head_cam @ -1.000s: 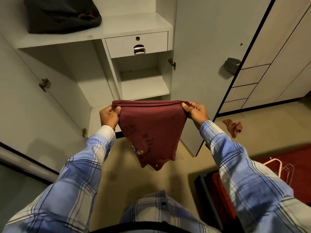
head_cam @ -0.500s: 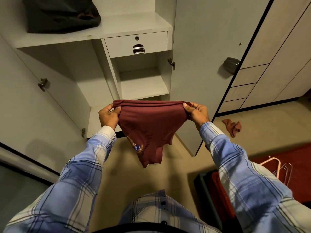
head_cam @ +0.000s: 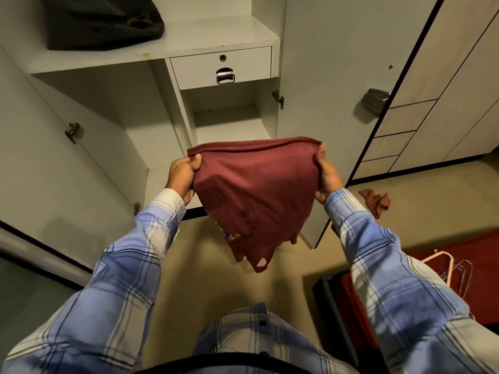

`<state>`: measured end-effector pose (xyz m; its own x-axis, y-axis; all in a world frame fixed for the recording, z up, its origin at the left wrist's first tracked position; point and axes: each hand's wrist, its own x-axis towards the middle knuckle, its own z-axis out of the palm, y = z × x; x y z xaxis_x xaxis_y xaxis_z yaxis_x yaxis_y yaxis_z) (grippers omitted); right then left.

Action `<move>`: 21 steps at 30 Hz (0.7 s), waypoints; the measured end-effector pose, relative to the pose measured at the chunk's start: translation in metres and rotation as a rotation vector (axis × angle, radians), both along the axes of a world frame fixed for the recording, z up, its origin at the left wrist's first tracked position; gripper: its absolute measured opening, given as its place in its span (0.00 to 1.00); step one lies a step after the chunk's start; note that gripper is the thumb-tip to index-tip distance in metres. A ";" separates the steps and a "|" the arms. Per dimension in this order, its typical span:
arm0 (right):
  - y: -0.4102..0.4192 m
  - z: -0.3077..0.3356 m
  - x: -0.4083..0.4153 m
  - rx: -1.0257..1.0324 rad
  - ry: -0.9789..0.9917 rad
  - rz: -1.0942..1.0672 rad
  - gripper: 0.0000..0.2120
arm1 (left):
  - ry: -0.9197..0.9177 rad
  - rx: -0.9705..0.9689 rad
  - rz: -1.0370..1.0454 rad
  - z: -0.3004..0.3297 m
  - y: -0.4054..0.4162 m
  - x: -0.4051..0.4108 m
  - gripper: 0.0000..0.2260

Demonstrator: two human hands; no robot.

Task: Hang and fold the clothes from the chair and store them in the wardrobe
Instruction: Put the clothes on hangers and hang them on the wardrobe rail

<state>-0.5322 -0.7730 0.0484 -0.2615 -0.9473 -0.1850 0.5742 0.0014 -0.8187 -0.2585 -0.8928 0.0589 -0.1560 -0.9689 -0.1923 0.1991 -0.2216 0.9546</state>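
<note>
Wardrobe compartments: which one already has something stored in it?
The top shelf, above the drawer: a dark bag sits on it. The shelf below the drawer shows nothing on it.

Wardrobe doors stand open. Shelf (head_cam: 229, 125) under the drawer (head_cam: 221, 67) is bare and reachable ahead of my shirt (head_cam: 253, 195). Dark bag (head_cam: 102, 21) occupies the top shelf's left. Rag (head_cam: 375, 202) lies on the floor at right.

No words, brands or numbers can be read anywhere in the view. The maroon shirt (head_cam: 256, 195) carries a block of dark printed lines on its front, too faint and small to make out. A small coloured patch near its lower edge is just as unreadable.
</note>
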 end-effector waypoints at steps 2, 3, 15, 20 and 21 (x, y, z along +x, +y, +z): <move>0.007 -0.014 0.009 0.056 0.035 0.176 0.37 | 0.064 0.015 0.015 0.006 -0.001 -0.005 0.09; 0.010 -0.021 0.013 0.099 0.108 0.248 0.42 | 0.077 0.025 0.030 0.006 -0.001 -0.007 0.09; 0.006 -0.021 0.024 0.147 0.115 0.237 0.08 | 0.025 0.178 0.101 0.009 -0.005 0.009 0.07; 0.000 -0.006 0.032 0.006 -0.055 0.145 0.12 | 0.358 0.128 -0.317 0.017 0.013 0.023 0.18; -0.001 -0.003 0.033 -0.004 -0.056 0.135 0.12 | 0.181 0.095 -0.413 0.010 0.019 0.022 0.15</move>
<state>-0.4988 -0.7743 0.0452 -0.1209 -0.9739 -0.1920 0.6138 0.0786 -0.7855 -0.2369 -0.8740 0.0687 -0.5650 -0.7976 -0.2113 0.2375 -0.4025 0.8841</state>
